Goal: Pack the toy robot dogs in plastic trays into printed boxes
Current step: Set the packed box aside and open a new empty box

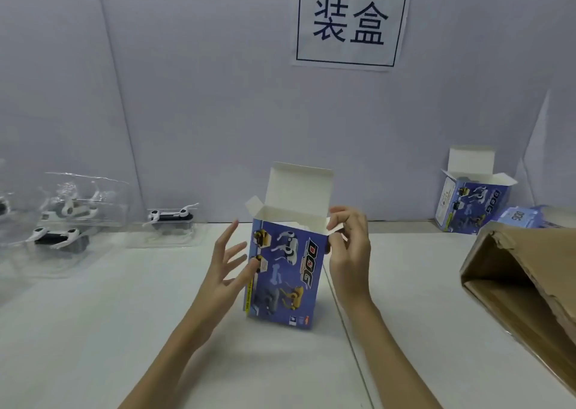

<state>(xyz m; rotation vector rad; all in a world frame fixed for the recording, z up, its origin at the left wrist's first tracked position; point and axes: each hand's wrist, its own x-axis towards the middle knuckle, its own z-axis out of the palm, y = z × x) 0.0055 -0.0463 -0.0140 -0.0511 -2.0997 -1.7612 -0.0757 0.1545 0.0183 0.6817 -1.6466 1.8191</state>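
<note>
Blue box [285, 271] stands upright mid-table [109, 330], top open, lid flap up at back, small side flap sticking out at upper left. Left hand [227, 268] is at box's left edge, fingers spread and straight, fingertips touching the printed front near the left side, not curled round anything. Right hand [349, 246] is at box's upper right corner, thumb and fingers pinching the right side flap. Well left of box, by the wall: toy dogs in clear trays [170, 226], one tray closest, a cluster [65, 221] further left, partly blurred thru the plastic. Well right of box, at the back: 2nd box [473, 209], also open-topped, w/ another printed pack [520, 215] beside it. Right of box, nearer: brown carton [523, 287] tipped on its side, open mouth facing box. Above box on the wall: paper sign [350, 20].
</note>
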